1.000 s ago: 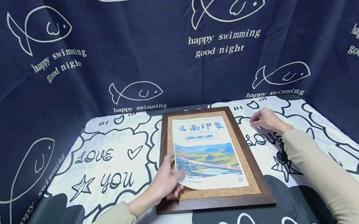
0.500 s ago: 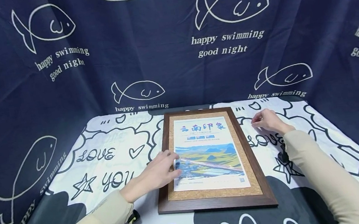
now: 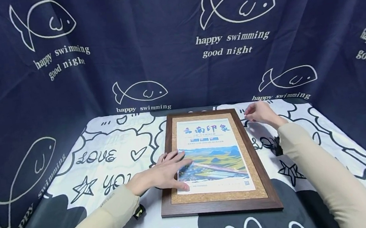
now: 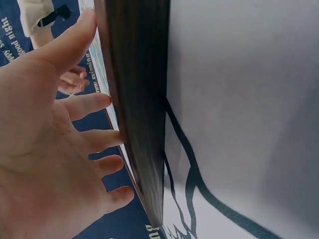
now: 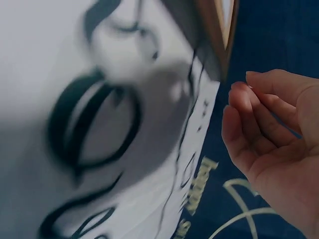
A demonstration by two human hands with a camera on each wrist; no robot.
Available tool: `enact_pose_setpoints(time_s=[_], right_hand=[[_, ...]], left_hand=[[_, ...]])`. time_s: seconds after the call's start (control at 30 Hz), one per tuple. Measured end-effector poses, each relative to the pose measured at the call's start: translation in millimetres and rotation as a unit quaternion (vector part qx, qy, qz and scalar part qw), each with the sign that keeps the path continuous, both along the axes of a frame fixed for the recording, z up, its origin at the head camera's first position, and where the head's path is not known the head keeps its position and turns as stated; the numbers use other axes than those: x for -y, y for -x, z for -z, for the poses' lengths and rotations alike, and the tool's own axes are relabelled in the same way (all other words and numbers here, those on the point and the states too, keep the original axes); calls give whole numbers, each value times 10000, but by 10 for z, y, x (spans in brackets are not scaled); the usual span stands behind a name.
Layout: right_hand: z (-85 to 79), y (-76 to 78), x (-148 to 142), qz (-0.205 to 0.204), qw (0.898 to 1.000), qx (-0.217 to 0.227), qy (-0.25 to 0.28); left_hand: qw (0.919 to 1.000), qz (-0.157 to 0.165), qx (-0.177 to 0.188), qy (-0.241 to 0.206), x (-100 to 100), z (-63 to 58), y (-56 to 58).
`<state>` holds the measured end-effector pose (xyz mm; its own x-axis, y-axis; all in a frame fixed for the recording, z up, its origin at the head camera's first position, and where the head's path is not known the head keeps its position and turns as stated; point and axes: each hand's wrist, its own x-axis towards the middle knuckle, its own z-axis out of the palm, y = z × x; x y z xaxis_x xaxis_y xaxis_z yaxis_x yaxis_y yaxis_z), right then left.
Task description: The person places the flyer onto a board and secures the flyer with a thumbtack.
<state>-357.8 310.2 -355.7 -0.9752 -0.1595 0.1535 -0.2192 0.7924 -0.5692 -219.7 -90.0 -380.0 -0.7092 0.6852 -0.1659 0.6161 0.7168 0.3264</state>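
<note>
The poster [image 3: 215, 159] lies flat on the corkboard [image 3: 219, 196], cork showing along all its edges. The left hand [image 3: 164, 172], fingers apart and nearly straight, spreads across the board's left edge and over the poster's lower left, thumb near that corner. The right hand [image 3: 261, 113] is just beside the board's far right corner, apart from the poster, thumb and fingertips together; I cannot tell whether they pinch anything.

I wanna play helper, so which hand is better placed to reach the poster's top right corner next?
Probably the right hand: it's just outside the brown frame, close to that corner. The left hand is spread over the poster's lower left side, farther away.
</note>
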Motion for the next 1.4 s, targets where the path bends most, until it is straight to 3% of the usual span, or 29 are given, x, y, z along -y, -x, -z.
enact_pose_setpoints(time_s=[0.27,0.63,1.4], right_hand=[[-91,203,577,-199,9987,-346,-313],[35,354,1203,-396,9965,-112,-729],[139,432,1500,-563,9930,225,-1009]], left_hand=[[9999,-45,37,113,0,-8,7],[9997,-71,65,246,-17,13,-7],[9998,7,79,176,15,20,26]])
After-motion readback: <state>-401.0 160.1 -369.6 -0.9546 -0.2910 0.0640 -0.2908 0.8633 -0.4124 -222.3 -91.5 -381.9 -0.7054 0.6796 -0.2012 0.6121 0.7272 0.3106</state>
